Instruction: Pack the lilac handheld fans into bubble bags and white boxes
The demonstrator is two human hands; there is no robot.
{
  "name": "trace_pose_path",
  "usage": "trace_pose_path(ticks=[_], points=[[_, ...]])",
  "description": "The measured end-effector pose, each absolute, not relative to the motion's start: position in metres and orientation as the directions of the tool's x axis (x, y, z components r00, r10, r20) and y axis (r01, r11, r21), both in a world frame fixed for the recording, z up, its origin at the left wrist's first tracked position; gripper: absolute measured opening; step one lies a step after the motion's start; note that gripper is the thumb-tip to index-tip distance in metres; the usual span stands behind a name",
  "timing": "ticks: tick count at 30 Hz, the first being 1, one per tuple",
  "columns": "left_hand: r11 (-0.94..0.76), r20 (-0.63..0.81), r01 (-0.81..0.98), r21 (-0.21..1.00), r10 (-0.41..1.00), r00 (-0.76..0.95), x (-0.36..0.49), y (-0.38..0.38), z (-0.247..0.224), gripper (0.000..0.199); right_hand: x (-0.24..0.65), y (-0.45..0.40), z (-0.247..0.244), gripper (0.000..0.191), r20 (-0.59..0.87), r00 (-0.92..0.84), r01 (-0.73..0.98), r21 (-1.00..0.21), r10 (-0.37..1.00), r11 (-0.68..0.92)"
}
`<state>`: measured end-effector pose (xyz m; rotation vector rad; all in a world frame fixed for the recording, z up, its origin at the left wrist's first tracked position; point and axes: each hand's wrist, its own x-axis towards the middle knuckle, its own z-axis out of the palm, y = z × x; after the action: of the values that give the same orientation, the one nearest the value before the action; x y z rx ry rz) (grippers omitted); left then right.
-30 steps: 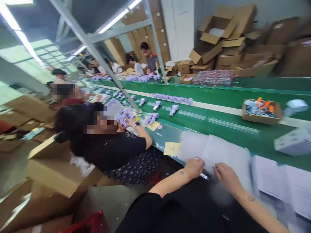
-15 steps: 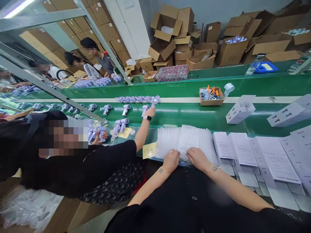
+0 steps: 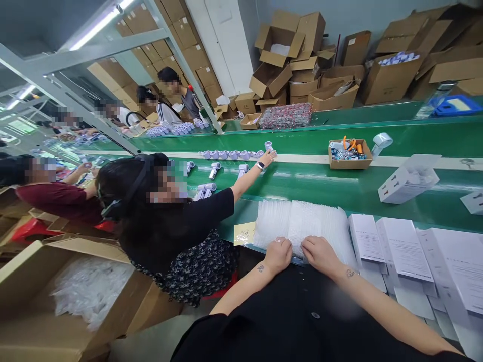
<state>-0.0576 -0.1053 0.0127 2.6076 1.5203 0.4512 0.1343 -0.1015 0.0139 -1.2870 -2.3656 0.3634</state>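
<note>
Two packed rows of clear bubble-wrap bags (image 3: 302, 218) lie directly in front of me at the bench edge. My left hand (image 3: 279, 253) rests at their near edge, its fingers curled and closed on a bag's edge. Close beside it, my right hand (image 3: 319, 254) is closed the same way, pinching the same edge. The fingertips are partly hidden. To the right of the bags stand stacks of white printed cartons or leaflets (image 3: 365, 236), overlapping in steps. A yellow handwritten note (image 3: 244, 234) lies left of the bags.
A co-worker's hand (image 3: 267, 158) reaches over the green conveyor (image 3: 313, 181) to a row of lilac handheld fans (image 3: 234, 155). A small carton of tools (image 3: 350, 162) and an open white box (image 3: 405, 183) stand on the belt. A large carton (image 3: 22, 286) with plastic bags is lower left.
My view has turned left, so things appear shifted right. The co-worker's arm has stretched farther, setting a fan at the row's right end. My hands stay at the bags' edge.
</note>
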Motion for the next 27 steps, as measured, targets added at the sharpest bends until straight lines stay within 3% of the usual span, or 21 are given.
trace_pose_path(ticks=[6,12,27], points=[[-0.484,0.194,0.837,0.256,0.874,0.446,-0.059,-0.106,0.017,0.014,0.133,-0.099,0.011,0.02,0.246,-0.485,0.728,-0.419,0.839,0.543],[-0.509,0.187,0.838,0.197,0.858,0.478,-0.056,-0.104,0.019,0.016,0.134,-0.097,-0.001,0.019,0.281,-0.494,0.707,-0.422,0.823,0.568],[-0.523,0.227,0.832,0.185,0.846,0.482,-0.055,-0.105,0.003,0.013,0.142,-0.096,-0.014,0.019,0.317,-0.506,0.679,-0.426,0.802,0.597]])
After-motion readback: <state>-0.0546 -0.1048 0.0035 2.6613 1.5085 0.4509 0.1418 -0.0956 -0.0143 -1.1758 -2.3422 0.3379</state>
